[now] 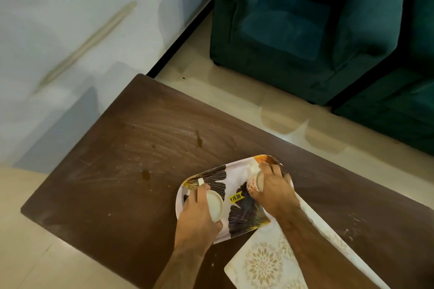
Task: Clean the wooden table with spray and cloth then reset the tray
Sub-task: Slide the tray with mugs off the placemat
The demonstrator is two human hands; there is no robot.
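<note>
From the head camera, the left hand (196, 216) curls round a cream cup (215, 205), fingers wrapped over its side so the pale round face of it shows to the hand's right; a small handle (201, 181) sticks out just beyond the fingertips. The right hand (273, 189) grips a second cup (254, 182), cream with a red pattern, lying tilted under the fingers. Both cups are over the tray (225, 178), a white oblong one printed with dark fan-shaped leaves and bearing a yellow price sticker (236, 197) between the two hands. Whether the cups touch the tray floor cannot be told. The tray lies on the brown wooden worktop (117, 183), whose surface beyond the left hand shows pale smears and a few dark spots. Under the right forearm lies a cream mat (265, 263) with a pale floral print, its corner tucked beside the tray. Beyond the right hand, across the floor, stands a green armchair (305, 30).
</note>
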